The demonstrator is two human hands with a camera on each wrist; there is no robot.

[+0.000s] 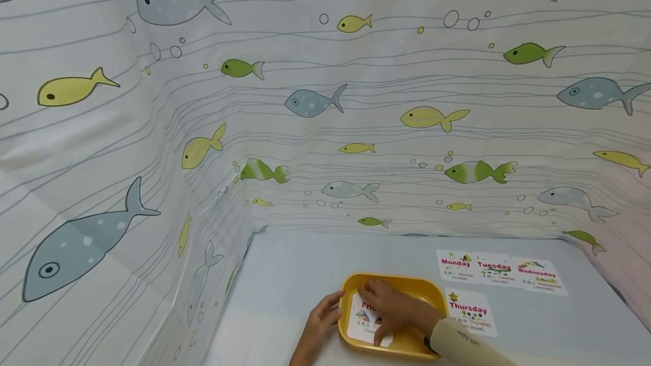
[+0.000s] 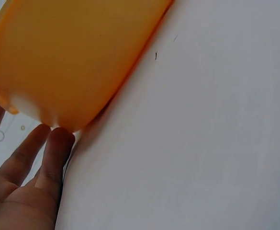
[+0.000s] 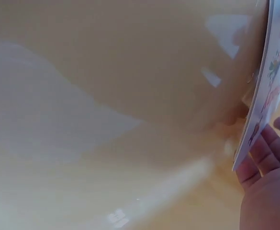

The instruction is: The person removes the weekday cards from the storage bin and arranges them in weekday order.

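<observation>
A yellow tray [image 1: 416,347] sits on the table. In it lies a white card [image 1: 360,332] with red letters "Fri" showing; the rest of the word is hidden. My right hand [image 1: 402,308] reaches into the tray and holds this card across its top and bottom edges. From the right wrist view, the card [image 3: 262,103] appears edge-on, fingers at its edge and thumb in front. My left hand [image 1: 320,321] touches the tray's left end from outside. In the left wrist view, extended fingertips rest against the tray wall [image 2: 77,62].
Right of the tray, cards marked Monday [image 1: 456,265], Tuesday [image 1: 495,270] and Wednesday [image 1: 539,275] lie in a row. Below them, a Thursday card [image 1: 470,314] lies close to the tray's right rim. A fish-patterned curtain [image 1: 396,191] surrounds the light table [image 1: 290,275].
</observation>
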